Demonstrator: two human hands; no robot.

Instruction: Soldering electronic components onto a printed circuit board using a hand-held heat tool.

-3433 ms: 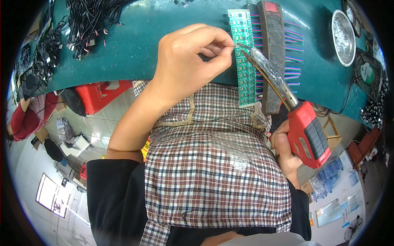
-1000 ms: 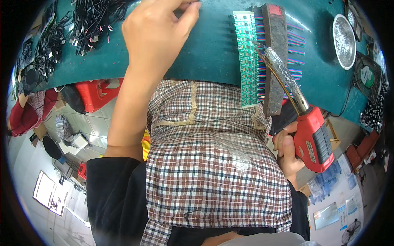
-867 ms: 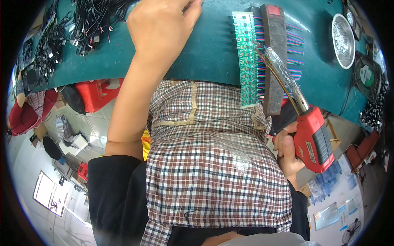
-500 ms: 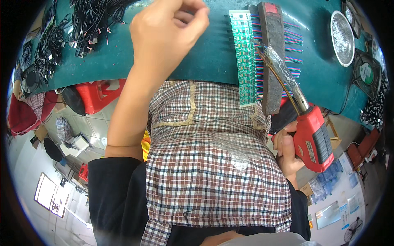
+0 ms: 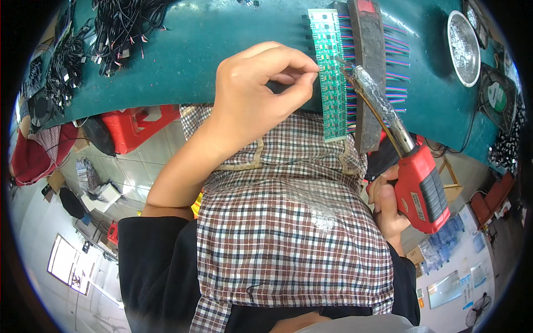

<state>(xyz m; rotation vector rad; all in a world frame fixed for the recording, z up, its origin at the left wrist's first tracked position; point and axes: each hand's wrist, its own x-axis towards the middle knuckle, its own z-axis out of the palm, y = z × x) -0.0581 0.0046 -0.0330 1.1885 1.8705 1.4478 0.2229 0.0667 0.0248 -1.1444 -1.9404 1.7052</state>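
A long green circuit board (image 5: 332,105) lies on the table along a dark bar (image 5: 369,83). Thin coloured wires (image 5: 396,51) run from the board's right side past the bar. My left hand (image 5: 261,91) is closed in a pinch, thumb and forefinger at the board's left edge; what is between the fingertips is too small to make out. In my right hand (image 5: 387,208) is a red soldering gun (image 5: 423,188), gripped by its handle. Its metal barrel slants up and left over the bar, with the tip at the board's right side, near the upper half.
Bundles of black cables (image 5: 119,33) lie on the green table (image 5: 194,61) at the far left. A metal bowl (image 5: 463,50) and a small black fan (image 5: 496,100) stand at the right. Below the table's left edge is a red stool (image 5: 130,130).
My left hand has come down and right from above the table to the board's left edge. The soldering gun's tip has stayed near the board, shifting only slightly.
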